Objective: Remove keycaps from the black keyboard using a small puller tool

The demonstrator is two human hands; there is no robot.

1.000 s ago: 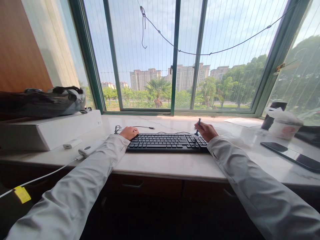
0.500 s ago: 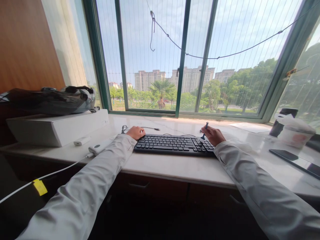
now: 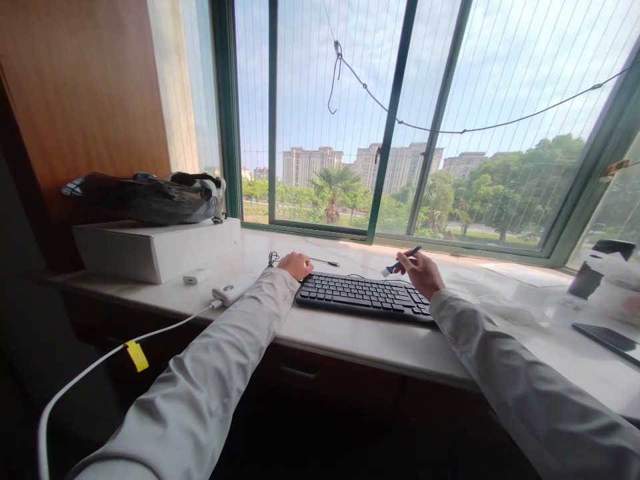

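A black keyboard [image 3: 361, 297] lies on the pale stone counter in front of me. At its back left corner, my left hand [image 3: 296, 265] is closed with its fingers curled over the edge, partly out of sight. My right hand [image 3: 421, 272] pinches a small dark-blue brush [image 3: 403, 261] with a whitish bristle head. The brush is above the back right part of the keyboard, tilted, its bristles towards the left and apart from the keys.
A white box [image 3: 155, 248] with a dark bagged item [image 3: 150, 199] on top stands at left. Near it lie a white device [image 3: 230, 292] with a cable and a small white piece [image 3: 197, 276]. A dark phone-like slab [image 3: 607, 339] and a dark cup [image 3: 603, 270] are at right.
My right hand has lifted the brush from the right-hand keys and tipped it so that its bristles point left. The left hand stays at the keyboard's corner. My view has swung left.
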